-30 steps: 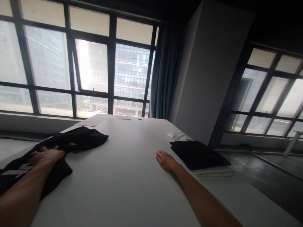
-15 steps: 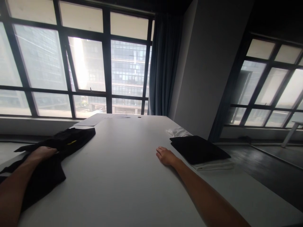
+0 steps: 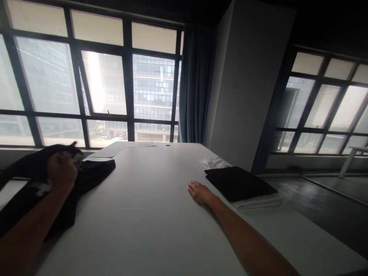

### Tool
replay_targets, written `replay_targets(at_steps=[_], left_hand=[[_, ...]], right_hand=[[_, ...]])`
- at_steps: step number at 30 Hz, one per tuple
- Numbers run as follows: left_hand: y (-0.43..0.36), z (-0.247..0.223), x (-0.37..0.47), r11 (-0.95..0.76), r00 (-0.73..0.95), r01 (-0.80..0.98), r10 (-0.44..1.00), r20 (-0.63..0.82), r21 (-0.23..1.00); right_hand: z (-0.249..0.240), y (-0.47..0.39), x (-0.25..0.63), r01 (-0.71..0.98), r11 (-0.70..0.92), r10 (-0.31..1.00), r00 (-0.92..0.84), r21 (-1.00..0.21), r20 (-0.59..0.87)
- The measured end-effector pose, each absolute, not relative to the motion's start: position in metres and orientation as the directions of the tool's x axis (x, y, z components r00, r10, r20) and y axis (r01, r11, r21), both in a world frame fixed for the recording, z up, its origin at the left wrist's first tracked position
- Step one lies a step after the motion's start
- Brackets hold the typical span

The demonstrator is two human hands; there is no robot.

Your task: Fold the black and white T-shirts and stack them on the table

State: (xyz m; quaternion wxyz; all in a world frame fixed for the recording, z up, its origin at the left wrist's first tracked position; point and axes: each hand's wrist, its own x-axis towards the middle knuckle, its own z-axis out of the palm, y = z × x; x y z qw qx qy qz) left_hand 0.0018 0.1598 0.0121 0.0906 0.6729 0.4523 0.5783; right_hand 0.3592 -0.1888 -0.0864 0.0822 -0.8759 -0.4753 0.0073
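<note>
My left hand (image 3: 61,170) is closed on a black garment (image 3: 34,161) and holds part of it up off the left side of the white table (image 3: 149,207). The lifted cloth is blurred, and some of the black fabric still lies on the table below. My right hand (image 3: 199,192) rests on the tabletop with its fingers slightly apart and nothing in it. Just right of it lies a folded black cloth (image 3: 241,184) on top of a folded white cloth (image 3: 258,202).
A crumpled white item (image 3: 215,161) lies behind the folded stack. Sheets of paper (image 3: 105,152) are at the table's far left. Beyond the table are windows, a blue curtain (image 3: 197,84) and a grey pillar (image 3: 247,84).
My left hand has risen and moved right and away, lifting part of the black garment from the table. The right hand stays in place on the table. The view has tilted slightly.
</note>
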Motion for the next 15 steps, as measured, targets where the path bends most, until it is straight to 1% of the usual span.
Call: replay_targets(at_steps=[1,3,4,5,6,7,8,9,11,12,14,15], left_hand=[[0.142,0.01,0.019,-0.626,-0.03,0.451,0.702,0.712,0.636],[0.101,-0.004,0.053,-0.791,0.308,0.339,0.605,0.734,0.51],[0.08,-0.015,0.067,-0.838,0.493,0.288,0.545,0.678,0.464],[0.061,-0.027,0.079,-0.86,0.641,0.25,0.492,0.589,0.446],[0.044,-0.039,0.088,-0.877,0.762,0.212,0.424,0.489,0.43],[0.03,-0.049,0.095,-0.891,0.844,0.193,0.365,0.394,0.411],[0.02,-0.055,0.099,-0.895,0.878,0.198,0.343,0.333,0.4],[0.014,-0.059,0.101,-0.898,0.895,0.188,0.324,0.306,0.398],[0.013,-0.053,0.098,-0.871,0.924,0.186,0.312,0.219,0.454],[0.018,-0.046,0.093,-0.843,0.945,0.189,0.296,0.141,0.503],[0.036,-0.03,0.082,-0.782,0.968,0.237,0.242,-0.069,0.576],[0.049,-0.025,0.076,-0.78,0.965,0.263,0.22,-0.144,0.568]], right_hand=[[-0.086,-0.189,0.359,0.832,-0.534,0.834,0.548,-0.153,0.067],[-0.084,-0.19,0.359,0.833,-0.527,0.835,0.544,-0.167,0.083],[-0.084,-0.19,0.359,0.834,-0.522,0.834,0.543,-0.182,0.096],[-0.083,-0.191,0.359,0.836,-0.511,0.835,0.539,-0.201,0.116],[-0.082,-0.192,0.358,0.84,-0.496,0.836,0.531,-0.222,0.141],[-0.081,-0.192,0.358,0.843,-0.48,0.835,0.524,-0.244,0.166],[-0.081,-0.192,0.358,0.847,-0.463,0.836,0.516,-0.261,0.189],[-0.082,-0.191,0.358,0.852,-0.448,0.836,0.506,-0.272,0.209],[-0.083,-0.189,0.357,0.857,-0.437,0.831,0.501,-0.273,0.241],[-0.084,-0.188,0.357,0.857,-0.441,0.826,0.504,-0.267,0.251],[-0.086,-0.186,0.356,0.857,-0.453,0.815,0.51,-0.246,0.276],[-0.087,-0.184,0.356,0.854,-0.463,0.809,0.517,-0.237,0.281]])
